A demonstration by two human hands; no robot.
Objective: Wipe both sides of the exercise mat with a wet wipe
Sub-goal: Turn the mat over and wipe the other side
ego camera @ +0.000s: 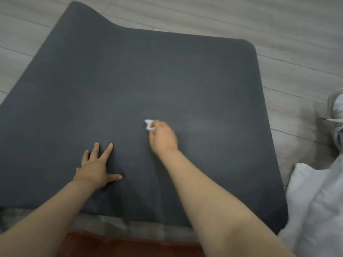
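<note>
Grey plank floor (278,25) ran under everything, with the dark grey mat (130,80) spread flat on it and filling most of the view. Nearest the camera, a rust-red strip (120,245) sat at the bottom edge, just short of the mat's near edge. Left hand (96,169) lay palm-down on the mat, fingers splayed wide, gripping nothing. Right hand (163,138) was further out and just to the right of the left, fingers curled and pinched around a small white wipe (148,124), which stuck out past the fingertips and met the mat. Hand and wipe were motion-blurred. Right of the right forearm, off the mat, pale cloth (315,210) lay bunched on the floor, with a white shoe (336,108) beyond it at the frame edge. Beyond both hands, the mat's far left corner (79,8) rose in a hump off the floor; far right corner lay flat.
</note>
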